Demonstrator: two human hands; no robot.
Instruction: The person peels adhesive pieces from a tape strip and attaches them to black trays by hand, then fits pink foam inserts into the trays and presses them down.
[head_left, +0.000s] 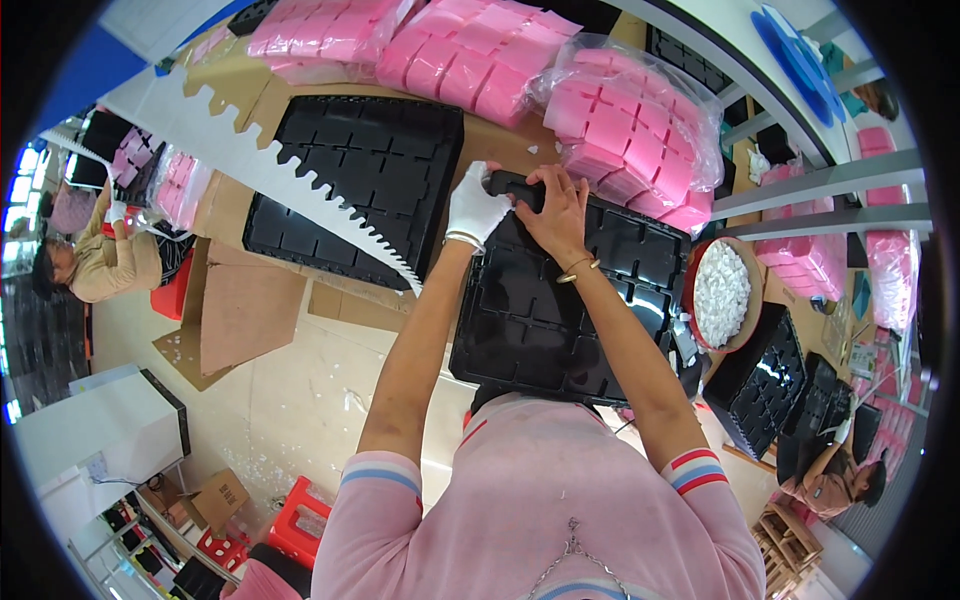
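Note:
A black plastic tray (540, 330) with a grid of shallow compartments lies right in front of my body. At its far left corner, both hands meet around a small black piece (516, 187); whether it is loose or part of the tray I cannot tell. My left hand (479, 207), in a white glove with bare fingertips, closes on its left side. Bare and wearing a bracelet, my right hand (557, 212) bends its thumb and forefinger onto the right side. Another stack of black trays (365, 170) sits to the left.
Bagged pink foam blocks (480, 55) line the far side, with another bag (632, 125) at the right. A red-rimmed round tub (722, 295) of small white pieces stands right of the tray. A white toothed strip (290, 180) crosses the left. Co-workers (125, 262) sit on both sides.

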